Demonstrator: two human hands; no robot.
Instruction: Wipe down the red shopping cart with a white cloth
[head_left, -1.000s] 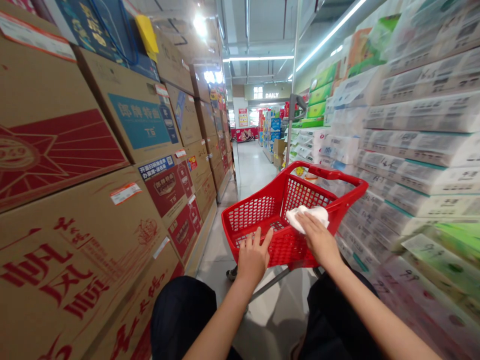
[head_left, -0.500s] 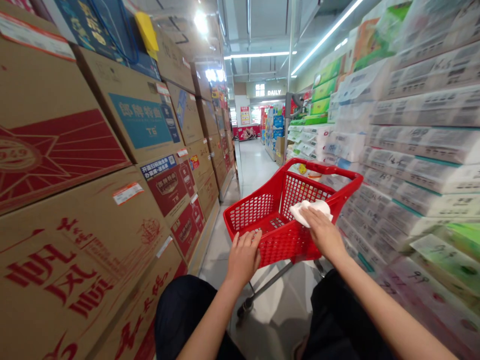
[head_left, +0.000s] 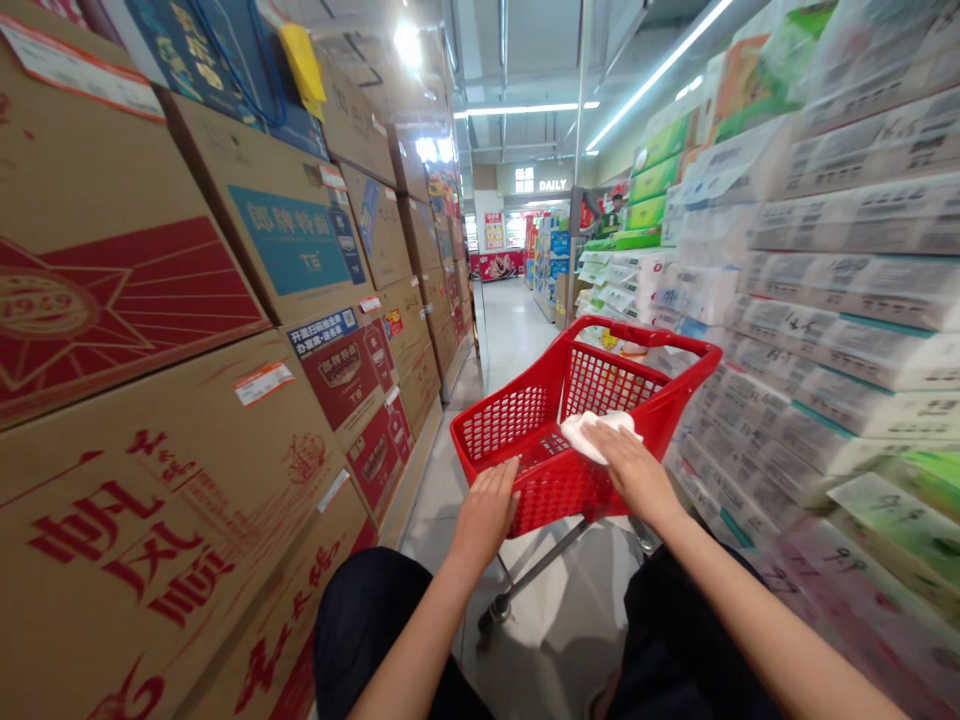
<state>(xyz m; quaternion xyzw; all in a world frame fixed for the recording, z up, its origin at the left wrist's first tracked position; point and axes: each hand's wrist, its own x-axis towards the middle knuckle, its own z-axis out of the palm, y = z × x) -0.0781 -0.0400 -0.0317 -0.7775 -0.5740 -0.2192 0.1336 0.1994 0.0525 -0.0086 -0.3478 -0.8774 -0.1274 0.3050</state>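
A red plastic shopping cart (head_left: 517,405) with grid walls stands before me on grey metal legs. My left hand (head_left: 487,507) rests on the near rim at its left corner, fingers curled over the edge. Farther right along that same rim, my right hand (head_left: 628,467) presses a white cloth (head_left: 596,436) against the cart, its fingers laid over it. The cloth bunches out ahead of the fingertips. Part of the rim lies hidden beneath cloth and hand.
Stacked cardboard boxes (head_left: 172,480) wall the left side. On the right rise wrapped packs of tissue paper (head_left: 847,290). Tiled floor (head_left: 514,310) runs down the aisle between them. A person (head_left: 616,212) is partly visible far off behind the packs.
My right hand and the white cloth have slid left along the cart's rim. The left hand keeps its hold. The whole view has shifted slightly, and a distant person now shows.
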